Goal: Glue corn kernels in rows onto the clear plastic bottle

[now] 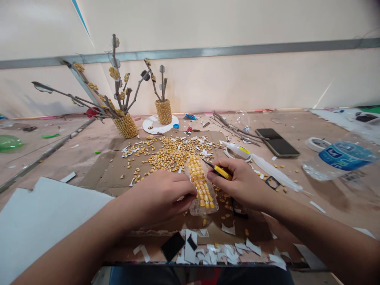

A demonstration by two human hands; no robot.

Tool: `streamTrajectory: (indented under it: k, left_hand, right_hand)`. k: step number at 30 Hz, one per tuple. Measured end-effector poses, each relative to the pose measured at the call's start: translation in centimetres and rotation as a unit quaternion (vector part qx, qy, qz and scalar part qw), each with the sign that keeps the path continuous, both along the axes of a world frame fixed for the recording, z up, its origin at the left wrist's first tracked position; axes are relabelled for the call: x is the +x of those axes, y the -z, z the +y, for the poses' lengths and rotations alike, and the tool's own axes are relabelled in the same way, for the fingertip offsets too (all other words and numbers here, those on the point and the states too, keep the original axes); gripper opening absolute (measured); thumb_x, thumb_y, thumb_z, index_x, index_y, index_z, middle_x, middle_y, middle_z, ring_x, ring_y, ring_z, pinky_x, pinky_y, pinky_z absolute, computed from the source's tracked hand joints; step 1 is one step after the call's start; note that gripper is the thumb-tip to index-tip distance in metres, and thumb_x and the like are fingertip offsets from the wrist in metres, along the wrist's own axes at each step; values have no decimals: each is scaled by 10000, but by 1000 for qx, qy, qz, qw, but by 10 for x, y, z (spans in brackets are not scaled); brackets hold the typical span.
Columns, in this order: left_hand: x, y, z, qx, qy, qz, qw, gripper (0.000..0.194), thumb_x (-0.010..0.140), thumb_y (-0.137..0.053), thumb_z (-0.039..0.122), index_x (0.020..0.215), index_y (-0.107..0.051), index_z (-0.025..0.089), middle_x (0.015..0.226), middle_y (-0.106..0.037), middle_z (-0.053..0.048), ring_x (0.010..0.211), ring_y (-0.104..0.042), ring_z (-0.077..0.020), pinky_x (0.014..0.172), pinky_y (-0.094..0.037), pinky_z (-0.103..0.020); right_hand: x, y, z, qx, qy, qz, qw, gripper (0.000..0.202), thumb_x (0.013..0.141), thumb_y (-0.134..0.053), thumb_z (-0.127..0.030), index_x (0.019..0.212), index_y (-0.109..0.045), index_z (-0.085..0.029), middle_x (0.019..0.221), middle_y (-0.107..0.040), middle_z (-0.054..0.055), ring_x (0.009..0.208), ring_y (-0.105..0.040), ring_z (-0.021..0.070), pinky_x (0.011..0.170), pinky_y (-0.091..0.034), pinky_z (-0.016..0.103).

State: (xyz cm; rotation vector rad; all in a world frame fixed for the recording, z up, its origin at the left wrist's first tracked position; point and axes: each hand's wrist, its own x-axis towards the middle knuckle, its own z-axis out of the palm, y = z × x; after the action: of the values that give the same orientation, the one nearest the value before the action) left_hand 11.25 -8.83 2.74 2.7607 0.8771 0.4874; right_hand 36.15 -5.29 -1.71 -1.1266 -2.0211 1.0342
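My left hand point(168, 194) is closed on the left edge of a clear plastic piece point(194, 208) covered with rows of yellow corn kernels point(199, 180). In my right hand point(237, 180) is a yellow and black utility knife point(222, 171), its dark tip pointing up and left beside the upper right edge of the plastic. Whether the blade touches the plastic, I cannot tell. Just beyond lies a heap of loose corn kernels point(169, 154) on brown cardboard point(102, 172).
Two corn-covered pots point(126, 126) with branches stand at the back left. To the right are a glue gun point(237, 149), a phone point(277, 142), a roll of tape point(317, 144) and a plastic bottle point(341, 156). White paper scraps point(213, 255) litter the front edge.
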Motion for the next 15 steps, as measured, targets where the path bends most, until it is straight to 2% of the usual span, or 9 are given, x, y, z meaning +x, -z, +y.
streamTrajectory:
  k: [5,10,12,15]
  left_hand:
    - [1,2,0,2,20,-19,1000,162,1029,-589,138,987,-736,190,840,-785,-20,688,-680,-126,625,-430,-247]
    - [-2,0,3,-13,1,-46,999,156,1022,-596,137,957,-723,199,831,-783,-10,688,-683,-117,639,-453,-238]
    - [-8,-4,9,-15,-50,-72,996,149,1015,-599,167,933,-717,202,789,-760,2,668,-664,-115,641,-461,-238]
    - [-24,-7,26,-1,-207,-110,972,177,1018,-573,264,908,-692,194,700,-682,17,610,-595,-131,606,-440,-254]
  right_hand:
    - [-1,-2,0,-3,3,-4,1000,233,931,-621,-374,775,-611,-201,697,-500,-28,672,-452,152,613,-337,306]
    - [-1,-1,0,-6,9,-16,1000,263,937,-612,-406,769,-612,-204,684,-492,-32,660,-448,150,614,-334,310]
    - [1,0,1,-4,20,-18,1000,275,944,-602,-432,797,-642,-202,703,-541,-22,674,-488,161,630,-360,316]
    - [4,1,4,7,48,-23,999,296,944,-601,-461,811,-663,-204,731,-588,-7,703,-529,178,649,-385,327]
